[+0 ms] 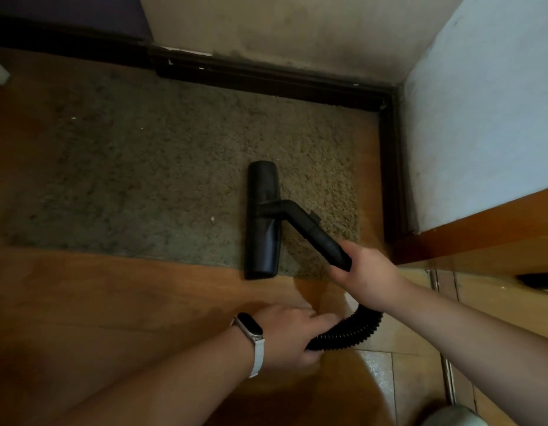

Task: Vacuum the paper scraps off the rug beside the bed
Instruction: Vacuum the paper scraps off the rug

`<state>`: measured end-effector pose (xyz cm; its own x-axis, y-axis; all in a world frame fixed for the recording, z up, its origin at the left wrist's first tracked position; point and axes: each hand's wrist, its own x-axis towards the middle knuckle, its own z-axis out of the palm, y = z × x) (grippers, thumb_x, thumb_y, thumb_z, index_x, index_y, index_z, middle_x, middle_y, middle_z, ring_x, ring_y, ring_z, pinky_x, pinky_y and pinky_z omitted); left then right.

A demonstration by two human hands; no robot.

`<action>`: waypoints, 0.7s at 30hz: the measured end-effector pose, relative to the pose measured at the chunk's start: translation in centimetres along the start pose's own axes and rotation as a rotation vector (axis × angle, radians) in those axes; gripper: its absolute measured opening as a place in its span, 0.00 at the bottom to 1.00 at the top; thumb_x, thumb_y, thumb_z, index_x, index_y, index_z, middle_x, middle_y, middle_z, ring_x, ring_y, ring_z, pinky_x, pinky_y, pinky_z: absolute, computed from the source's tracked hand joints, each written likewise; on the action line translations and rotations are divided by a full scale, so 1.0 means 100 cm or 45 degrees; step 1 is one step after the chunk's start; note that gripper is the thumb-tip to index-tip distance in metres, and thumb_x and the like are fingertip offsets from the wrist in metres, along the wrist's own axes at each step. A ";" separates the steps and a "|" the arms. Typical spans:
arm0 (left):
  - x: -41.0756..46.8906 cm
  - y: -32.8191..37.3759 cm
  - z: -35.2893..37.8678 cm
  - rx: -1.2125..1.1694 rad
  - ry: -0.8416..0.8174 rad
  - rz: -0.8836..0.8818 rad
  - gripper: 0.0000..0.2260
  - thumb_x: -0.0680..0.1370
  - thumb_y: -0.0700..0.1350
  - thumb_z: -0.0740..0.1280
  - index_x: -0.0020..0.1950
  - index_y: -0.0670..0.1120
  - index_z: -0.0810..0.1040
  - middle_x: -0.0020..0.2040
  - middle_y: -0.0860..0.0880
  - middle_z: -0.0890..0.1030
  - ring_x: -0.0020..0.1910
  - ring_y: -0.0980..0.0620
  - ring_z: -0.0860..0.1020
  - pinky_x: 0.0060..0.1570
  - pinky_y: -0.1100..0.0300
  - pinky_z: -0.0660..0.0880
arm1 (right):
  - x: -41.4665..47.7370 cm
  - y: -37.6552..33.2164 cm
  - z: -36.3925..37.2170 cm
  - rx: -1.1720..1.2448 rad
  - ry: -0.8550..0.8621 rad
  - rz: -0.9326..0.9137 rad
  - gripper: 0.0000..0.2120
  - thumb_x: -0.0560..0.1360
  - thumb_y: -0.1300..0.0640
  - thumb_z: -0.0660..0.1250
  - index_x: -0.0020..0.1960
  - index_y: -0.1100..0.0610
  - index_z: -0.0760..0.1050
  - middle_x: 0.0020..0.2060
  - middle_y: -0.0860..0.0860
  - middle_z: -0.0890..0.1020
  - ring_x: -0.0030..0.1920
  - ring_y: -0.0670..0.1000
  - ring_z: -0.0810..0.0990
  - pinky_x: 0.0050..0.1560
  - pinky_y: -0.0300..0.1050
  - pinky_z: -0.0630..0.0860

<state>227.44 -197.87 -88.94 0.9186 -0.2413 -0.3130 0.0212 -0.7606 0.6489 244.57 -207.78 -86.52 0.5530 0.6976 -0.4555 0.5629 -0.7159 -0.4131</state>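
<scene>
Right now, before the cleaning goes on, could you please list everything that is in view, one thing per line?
rug: one, grey-green, on the floor along the skirting
paper scraps: at least two, white, tiny, on the rug
floor nozzle: one, black, mostly on the rug's right part
hose: one, black, ribbed, over the floor
wooden floor: brown, around the rug
skirting: dark, under the wall
bed: one, white on a wooden frame, right
fitness band: one, black with white strap, left wrist
left hand: holds the hose
right hand: grips the nozzle's tube
</scene>
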 end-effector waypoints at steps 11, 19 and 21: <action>0.024 0.016 0.008 -0.058 -0.034 0.091 0.24 0.81 0.49 0.64 0.75 0.54 0.61 0.52 0.44 0.79 0.47 0.41 0.78 0.40 0.52 0.75 | -0.022 0.037 -0.010 0.083 0.133 0.127 0.10 0.76 0.53 0.71 0.55 0.47 0.73 0.33 0.48 0.78 0.31 0.46 0.78 0.28 0.39 0.68; 0.013 -0.003 0.006 -0.025 0.038 -0.030 0.25 0.81 0.52 0.63 0.77 0.57 0.59 0.57 0.48 0.79 0.52 0.45 0.78 0.41 0.56 0.70 | 0.009 0.008 -0.008 0.005 0.012 -0.054 0.10 0.76 0.50 0.70 0.55 0.50 0.74 0.34 0.47 0.78 0.33 0.48 0.78 0.31 0.44 0.72; 0.011 -0.003 0.006 -0.029 0.045 -0.024 0.25 0.81 0.51 0.64 0.76 0.56 0.60 0.57 0.48 0.79 0.52 0.45 0.78 0.42 0.55 0.72 | 0.010 0.003 -0.010 -0.042 -0.031 -0.089 0.11 0.76 0.49 0.69 0.56 0.49 0.74 0.34 0.47 0.79 0.33 0.48 0.79 0.33 0.47 0.76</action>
<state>228.24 -198.24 -89.91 0.9314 -0.2049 -0.3008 0.0477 -0.7508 0.6588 245.90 -207.25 -86.30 0.4965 0.7448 -0.4458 0.6197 -0.6638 -0.4188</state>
